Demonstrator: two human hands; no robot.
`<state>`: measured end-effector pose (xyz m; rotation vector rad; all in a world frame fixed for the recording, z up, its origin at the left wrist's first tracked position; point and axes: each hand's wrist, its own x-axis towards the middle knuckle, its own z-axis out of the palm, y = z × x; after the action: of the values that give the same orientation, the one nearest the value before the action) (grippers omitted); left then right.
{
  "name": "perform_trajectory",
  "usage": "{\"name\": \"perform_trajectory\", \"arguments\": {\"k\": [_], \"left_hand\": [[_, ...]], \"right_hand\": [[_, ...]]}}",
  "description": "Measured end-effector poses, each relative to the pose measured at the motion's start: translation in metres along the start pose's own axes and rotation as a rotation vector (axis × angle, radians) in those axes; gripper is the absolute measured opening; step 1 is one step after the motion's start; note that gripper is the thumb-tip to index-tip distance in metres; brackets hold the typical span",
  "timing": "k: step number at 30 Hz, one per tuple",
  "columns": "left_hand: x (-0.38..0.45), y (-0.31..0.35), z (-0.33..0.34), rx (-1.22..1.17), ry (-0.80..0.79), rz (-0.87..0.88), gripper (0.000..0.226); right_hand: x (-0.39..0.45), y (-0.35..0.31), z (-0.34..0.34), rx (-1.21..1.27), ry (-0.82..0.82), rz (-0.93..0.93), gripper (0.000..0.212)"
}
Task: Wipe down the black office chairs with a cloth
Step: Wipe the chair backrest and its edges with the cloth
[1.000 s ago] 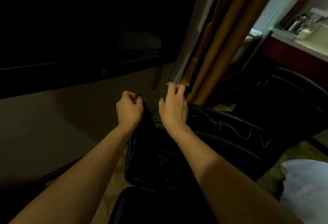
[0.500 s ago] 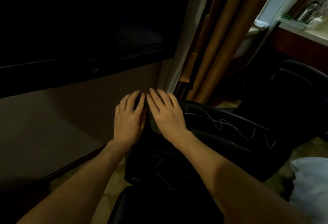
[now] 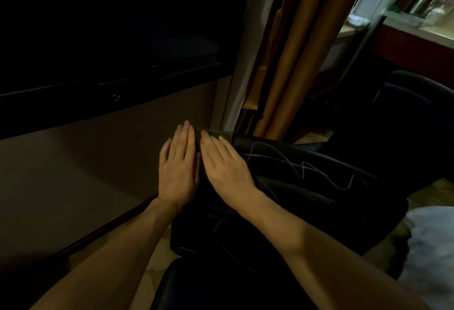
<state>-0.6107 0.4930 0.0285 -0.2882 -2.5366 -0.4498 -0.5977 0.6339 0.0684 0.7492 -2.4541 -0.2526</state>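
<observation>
Both hands lie flat side by side on the cloth (image 3: 216, 135) atop the chair back (image 3: 307, 187): left hand (image 3: 178, 169) left, right hand (image 3: 224, 166) right. Curtains (image 3: 292, 52) hang behind; a second chair (image 3: 405, 118) stands right.

The room is dim, with a dark window (image 3: 110, 22) filling the far left above a plain brown wall (image 3: 86, 162). Right of it a pale frame (image 3: 243, 69) runs upward, and tan curtains (image 3: 294, 52) hang beside it down toward a patterned floor (image 3: 312, 137). At the far right a lit white counter (image 3: 417, 32) on a reddish-brown base carries a metal kettle (image 3: 423, 0), and something white and soft (image 3: 434, 243) lies at the near right edge.
</observation>
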Motion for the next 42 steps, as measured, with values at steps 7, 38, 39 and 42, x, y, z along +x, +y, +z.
{"name": "perform_trajectory", "arguments": {"k": [7,38,39,42], "left_hand": [[0.007,0.024,0.008,0.115,-0.003,0.040,0.061],[0.019,0.003,-0.023,0.144,-0.039,-0.042,0.064],[0.020,0.010,-0.022,0.142,-0.040,-0.034,0.064],[0.023,0.034,-0.015,0.139,-0.069,0.000,0.067]], "right_hand": [[-0.012,0.019,-0.003,0.056,-0.019,0.084,0.054],[0.018,0.011,-0.013,0.110,-0.177,0.072,0.062],[0.014,0.019,-0.014,0.113,-0.181,0.069,0.063],[-0.004,0.040,-0.016,0.103,-0.173,0.099,0.072]]}}
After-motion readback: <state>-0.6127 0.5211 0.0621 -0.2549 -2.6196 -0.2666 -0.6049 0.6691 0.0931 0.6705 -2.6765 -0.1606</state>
